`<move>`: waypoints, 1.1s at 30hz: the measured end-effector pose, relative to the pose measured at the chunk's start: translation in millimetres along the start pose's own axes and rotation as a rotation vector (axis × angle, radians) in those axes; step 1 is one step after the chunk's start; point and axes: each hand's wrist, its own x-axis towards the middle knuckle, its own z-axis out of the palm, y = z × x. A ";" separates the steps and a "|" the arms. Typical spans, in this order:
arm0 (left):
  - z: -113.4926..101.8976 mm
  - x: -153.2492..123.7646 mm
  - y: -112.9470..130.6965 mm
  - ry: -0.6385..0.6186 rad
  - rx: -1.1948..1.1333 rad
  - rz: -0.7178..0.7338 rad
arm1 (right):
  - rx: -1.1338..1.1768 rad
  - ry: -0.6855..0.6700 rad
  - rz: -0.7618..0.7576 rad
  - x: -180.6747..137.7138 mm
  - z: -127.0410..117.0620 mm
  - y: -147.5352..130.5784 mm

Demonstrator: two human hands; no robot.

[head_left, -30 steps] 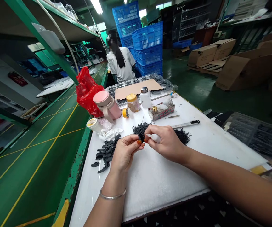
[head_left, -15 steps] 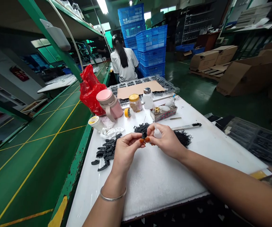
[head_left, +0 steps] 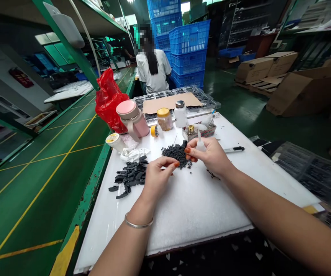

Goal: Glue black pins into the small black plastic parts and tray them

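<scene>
My left hand [head_left: 159, 175] hovers over the white table [head_left: 188, 207] with thumb and forefinger pinched; what they hold is too small to make out. It is just in front of a heap of small black parts [head_left: 176, 153]. My right hand [head_left: 211, 155] is closed round a small white nozzle bottle [head_left: 200, 143] and pinches a black piece [head_left: 184, 144] at its fingertips, above the same heap. A pile of larger curved black parts [head_left: 131, 175] lies left of my left hand.
At the table's back stand a pink flask [head_left: 132, 120], a red bag [head_left: 107, 99], a yellow-lidded jar [head_left: 164, 119], a white bottle [head_left: 180, 114], a tape roll [head_left: 154, 131] and part trays under cardboard [head_left: 168, 102]. A person in white [head_left: 153, 69] sits beyond, by blue crates [head_left: 188, 53].
My hands have parted. The right hand has moved up and away toward the heap with the bottle and a black piece; the left has dropped slightly. The camera has tilted down.
</scene>
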 end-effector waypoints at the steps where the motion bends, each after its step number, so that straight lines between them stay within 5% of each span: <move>1: 5.1 -0.4 -1.5 -0.036 0.110 0.046 | 0.011 0.016 -0.012 0.6 -2.0 0.0; 6: 27.6 -3.8 -5.6 -0.209 0.513 0.228 | 0.029 0.023 -0.048 0.0 -2.2 0.6; 13: 37.8 -3.6 -3.8 -0.210 0.724 0.242 | -0.048 -0.021 -0.081 -2.2 -0.5 0.5; 20: 14.2 0.7 -0.6 -0.201 0.001 -0.109 | -0.073 -0.021 -0.067 -1.4 -1.8 -0.6; 25: -10.3 0.4 11.4 -0.012 -0.470 -0.204 | -0.048 -0.049 -0.034 -3.3 0.5 -2.6; 33: -15.4 -1.8 17.0 0.047 -0.698 -0.270 | 0.032 -0.105 0.051 -6.8 3.8 -1.3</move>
